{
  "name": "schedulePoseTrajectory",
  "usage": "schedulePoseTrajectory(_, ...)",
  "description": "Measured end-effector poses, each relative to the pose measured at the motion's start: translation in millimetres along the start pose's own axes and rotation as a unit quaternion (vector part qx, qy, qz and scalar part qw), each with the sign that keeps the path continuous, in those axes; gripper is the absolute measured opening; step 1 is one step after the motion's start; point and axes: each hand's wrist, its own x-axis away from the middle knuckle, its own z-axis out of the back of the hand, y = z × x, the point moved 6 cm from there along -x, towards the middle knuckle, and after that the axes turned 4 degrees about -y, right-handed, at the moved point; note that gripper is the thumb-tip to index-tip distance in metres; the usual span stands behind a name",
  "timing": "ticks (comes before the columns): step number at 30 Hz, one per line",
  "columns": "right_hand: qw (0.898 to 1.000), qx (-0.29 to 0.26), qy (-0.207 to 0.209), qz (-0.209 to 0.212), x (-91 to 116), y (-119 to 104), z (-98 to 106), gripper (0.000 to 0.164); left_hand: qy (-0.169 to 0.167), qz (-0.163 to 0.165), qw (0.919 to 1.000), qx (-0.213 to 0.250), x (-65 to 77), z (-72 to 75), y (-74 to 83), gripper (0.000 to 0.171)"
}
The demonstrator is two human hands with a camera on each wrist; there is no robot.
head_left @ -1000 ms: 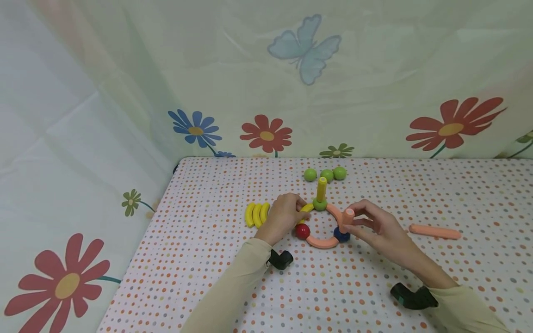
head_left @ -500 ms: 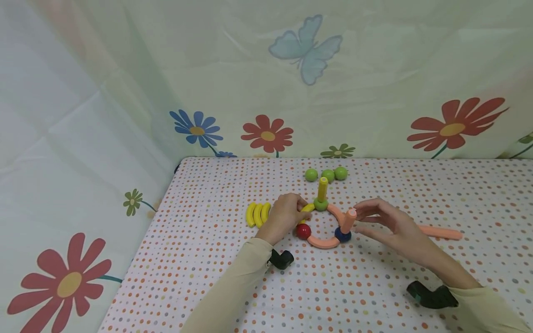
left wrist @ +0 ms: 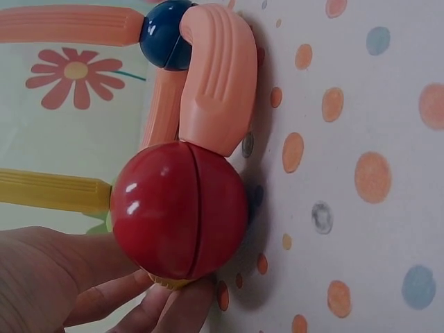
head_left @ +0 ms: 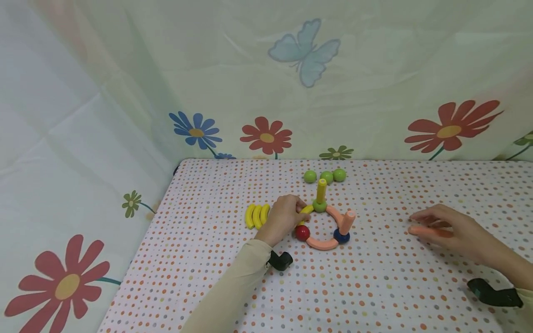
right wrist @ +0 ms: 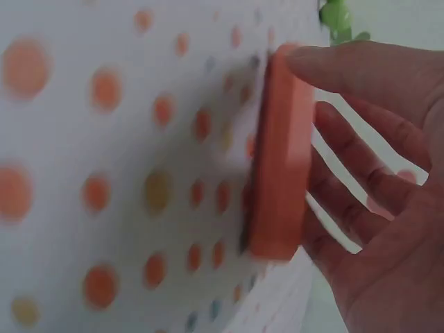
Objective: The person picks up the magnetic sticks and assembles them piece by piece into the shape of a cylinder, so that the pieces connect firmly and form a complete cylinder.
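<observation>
Orange rod point(right wrist: 283, 159), long axis nine-to-three o'clock in head view, lies at nine o'clock of the nearer right hand point(head_left: 463, 233), thumb point(right wrist: 316, 62) touching, closure of fingers point(right wrist: 347, 142) indeterminable; left hand point(head_left: 284, 215) pinches yellow arc point(head_left: 307, 209)

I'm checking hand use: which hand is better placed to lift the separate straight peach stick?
Probably the right hand: it is at the peach stick, thumb over one end, while the left hand holds a curved yellow piece well away from it.

Behind the ring point(head_left: 322, 244) on the table point(head_left: 374, 296) sit three loose balls point(head_left: 310, 176); a row of sticks point(head_left: 257, 217) lies left, one stick point(right wrist: 281, 156) well right.
</observation>
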Motion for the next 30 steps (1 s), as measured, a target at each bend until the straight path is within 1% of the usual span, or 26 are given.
schedulePoseTrajectory(3, 1.0, 0.02, -0.001, -0.01, 8.6, 12.4, 0.3, 0.034, 0.0, -0.003, 1.0, 0.007, 0.7, 0.8, -0.3, 0.027)
schedulePoseTrajectory(6, 0.999, 0.041, -0.005, -0.008, 13.1, 18.8, 0.5, 0.032, 0.001, -0.008, 0.9999, 0.012, 0.6, 1.3, -1.0, 0.027)
schedulePoseTrajectory(10, 0.998, 0.066, -0.014, 0.007, 13.3, 19.1, -1.2, 0.031, 0.001, -0.006, 0.9999, 0.009, 0.2, 1.3, -2.6, 0.027)
schedulePoseTrajectory(12, 0.997, 0.079, -0.018, 0.016, 11.6, 17.7, -1.5, 0.032, 0.0, -0.003, 1.0, 0.007, 0.1, 1.4, -2.8, 0.028)
schedulePoseTrajectory(15, 0.995, 0.09, -0.031, 0.017, 6.7, 16.0, -1.5, 0.032, -0.001, 0.0, 1.0, 0.007, -0.7, 1.3, -2.2, 0.028)
schedulePoseTrajectory(19, 0.995, 0.087, -0.04, 0.017, -6.2, 9.0, -2.1, 0.03, 0.0, 0.004, 1.0, 0.006, -2.1, 0.7, -2.3, 0.028)
schedulePoseTrajectory(22, 0.997, 0.072, -0.031, 0.025, -19.5, -3.5, -0.1, 0.029, 0.0, 0.007, 0.9999, 0.011, -2.0, 0.7, -2.9, 0.028)
schedulePoseTrajectory(24, 0.997, 0.068, -0.02, 0.03, -29.5, -16.7, 3.2, 0.027, -0.002, 0.009, 0.9998, 0.019, -1.4, 1.0, -3.2, 0.028)
schedulePoseTrajectory(27, 0.996, 0.072, 0.004, 0.053, -45.5, -46.6, 9.5, 0.026, -0.004, 0.008, 0.9996, 0.028, -1.5, 1.4, -3.6, 0.029)
schedulePoseTrajectory(30, 0.993, 0.073, 0.028, 0.084, -60.6, -84.8, 15.8, 0.029, -0.005, 0.004, 0.9994, 0.034, -1.7, 0.8, -3.9, 0.03)
